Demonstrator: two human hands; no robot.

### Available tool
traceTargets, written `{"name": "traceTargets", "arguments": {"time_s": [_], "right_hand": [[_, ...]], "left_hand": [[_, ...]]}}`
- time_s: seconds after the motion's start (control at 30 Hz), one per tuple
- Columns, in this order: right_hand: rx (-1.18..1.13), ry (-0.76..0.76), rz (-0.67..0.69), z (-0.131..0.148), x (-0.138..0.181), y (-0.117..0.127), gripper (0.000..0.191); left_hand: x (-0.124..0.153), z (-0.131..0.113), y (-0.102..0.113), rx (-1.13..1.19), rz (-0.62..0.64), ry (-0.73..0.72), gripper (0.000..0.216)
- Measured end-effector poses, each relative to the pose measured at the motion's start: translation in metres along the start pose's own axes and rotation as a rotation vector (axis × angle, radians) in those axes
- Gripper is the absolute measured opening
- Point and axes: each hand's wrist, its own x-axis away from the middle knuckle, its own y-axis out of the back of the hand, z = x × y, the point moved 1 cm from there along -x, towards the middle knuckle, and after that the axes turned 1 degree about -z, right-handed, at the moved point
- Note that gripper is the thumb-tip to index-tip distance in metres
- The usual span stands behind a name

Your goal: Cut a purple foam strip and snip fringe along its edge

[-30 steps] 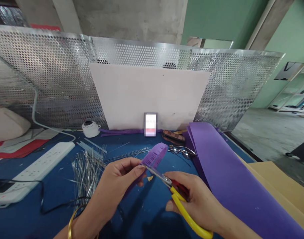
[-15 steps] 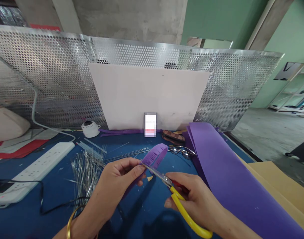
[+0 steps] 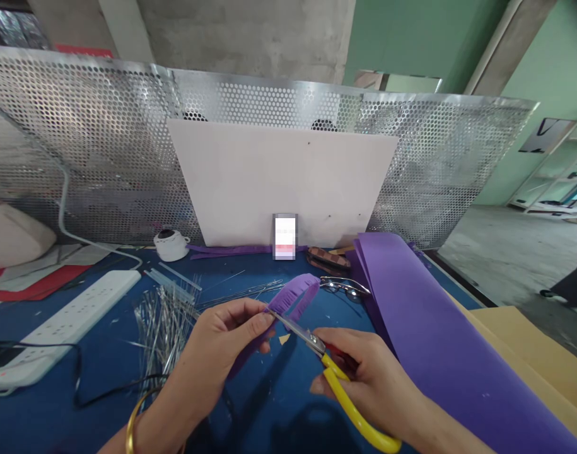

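A purple paper strip with fringe cuts along one edge curves up in a loop. My left hand pinches it between thumb and fingers, and a further length hangs below that hand. In my right hand is a pair of scissors with yellow handles and a bit of red by the fingers. Their blades point up and left, with the tips at the strip close to my left thumb. Whether the blades are fully closed, I cannot tell.
Thin silver wires lie left of my hands, near a white power strip. Eyeglasses and a checked pouch lie behind. Large purple sheets cover the right side. A white board stands at the back.
Almost nothing differs. Both hands, the strip and the scissors sit very slightly further left in view, with the grips unchanged.
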Motion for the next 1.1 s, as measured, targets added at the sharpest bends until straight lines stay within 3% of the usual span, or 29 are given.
{"name": "traceTargets", "arguments": {"time_s": [0.27, 0.57, 0.87, 1.1], "right_hand": [[-0.026, -0.001, 0.026, 0.0025, -0.0015, -0.0007, 0.022], [-0.190, -0.018, 0.100, -0.0018, -0.0009, -0.0033, 0.027], [-0.123, 0.000, 0.067, 0.0030, -0.0035, 0.0000, 0.020], [-0.194, -0.020, 0.092, 0.0001, -0.0038, -0.0014, 0.024]], "left_hand": [[0.0005, 0.0023, 0.0004, 0.083, -0.016, 0.095, 0.015], [0.0001, 0.0000, -0.0008, 0.169, 0.068, 0.165, 0.020], [0.0001, -0.0006, 0.0018, 0.224, 0.057, 0.218, 0.020], [-0.0010, 0.0006, 0.0004, 0.256, 0.092, 0.245, 0.019]]}}
